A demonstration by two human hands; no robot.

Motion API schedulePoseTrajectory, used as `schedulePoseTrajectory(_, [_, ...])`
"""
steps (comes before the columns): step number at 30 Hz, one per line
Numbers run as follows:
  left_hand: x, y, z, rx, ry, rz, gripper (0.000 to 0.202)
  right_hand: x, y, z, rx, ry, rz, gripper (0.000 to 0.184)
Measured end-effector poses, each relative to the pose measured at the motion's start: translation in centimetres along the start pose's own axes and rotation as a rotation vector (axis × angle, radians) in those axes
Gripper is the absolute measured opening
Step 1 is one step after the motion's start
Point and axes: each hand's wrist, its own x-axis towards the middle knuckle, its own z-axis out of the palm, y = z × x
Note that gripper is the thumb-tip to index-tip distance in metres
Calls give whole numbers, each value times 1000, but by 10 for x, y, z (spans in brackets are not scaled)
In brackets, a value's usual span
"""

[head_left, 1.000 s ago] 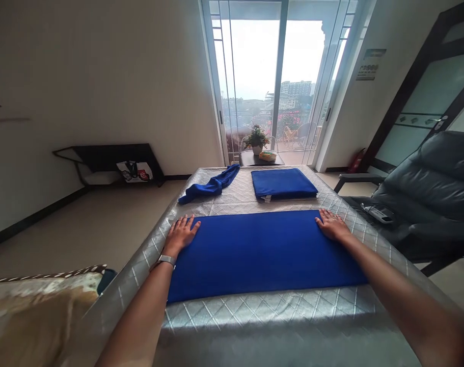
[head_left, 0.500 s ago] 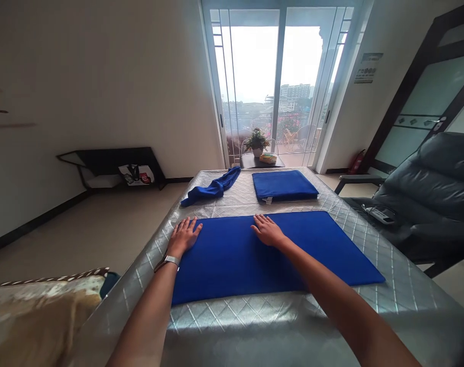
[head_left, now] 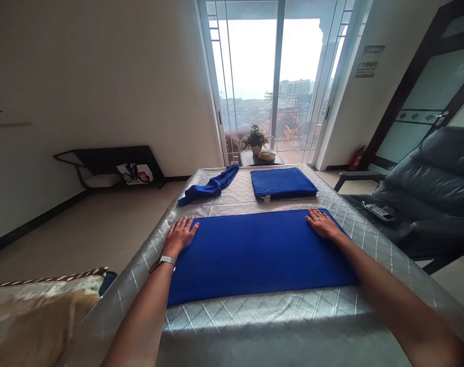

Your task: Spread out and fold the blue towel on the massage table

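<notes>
A blue cloth [head_left: 250, 255], looking like a folded towel, lies flat and smooth across the table in front of me. My left hand [head_left: 180, 236] rests palm down on its far left corner, fingers spread. At the far right corner, my right hand [head_left: 323, 223] presses flat on the same cloth with its fingers stretched out. Beyond it, a neatly folded stack of blue cloth [head_left: 283, 182] with a small white tag sits toward the right. A crumpled blue cloth [head_left: 211, 186] lies loosely at the far left of the table.
A quilted silver cover [head_left: 254, 311] spreads over the table. To the right stands a dark armchair [head_left: 438, 183] with a device on its seat. Behind the table, a chair [head_left: 245, 159] holds a potted plant [head_left: 255, 138]. Patterned fabric [head_left: 36, 316] shows at lower left.
My right hand has slid from the middle of the cloth's far edge to its far right corner. My left hand stays at the left corner.
</notes>
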Motion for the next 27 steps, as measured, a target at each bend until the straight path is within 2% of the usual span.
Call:
schedulePoseTrajectory(2, [0, -1, 0, -3, -7, 4, 66, -1, 26, 1, 4, 16, 66, 74])
schedulePoseTrajectory(4, [1, 0, -1, -12, -8, 3, 65, -1, 40, 3, 19, 40, 91, 75])
schedulePoseTrajectory(9, [-5, 5, -6, -23, 61, -7, 64, -2, 40, 7, 45, 73, 95, 76])
schedulePoseTrajectory(13, [-15, 13, -17, 37, 256, -3, 63, -1, 38, 9, 58, 89, 100, 75])
schedulePoseTrajectory(15, [-17, 24, -23, 39, 313, 26, 60, 0, 39, 9, 64, 100, 105, 74])
schedulePoseTrajectory(18, [-19, 63, -30, -53, 291, 71, 58, -1, 39, 10, 64, 111, 104, 74])
schedulePoseTrajectory(21, [-26, 128, -28, -126, 177, 215, 59, -3, 37, 9, 60, 104, 95, 75])
schedulePoseTrajectory(24, [-43, 194, -17, -118, 56, 400, 64, -4, 36, 7, 60, 100, 96, 73])
schedulePoseTrajectory(26, [-55, 223, -10, -108, -20, 452, 70, -5, 36, 6, 62, 100, 98, 73])
schedulePoseTrajectory(27, [-59, 230, -8, -105, -57, 447, 73, -5, 37, 6, 63, 102, 95, 73])
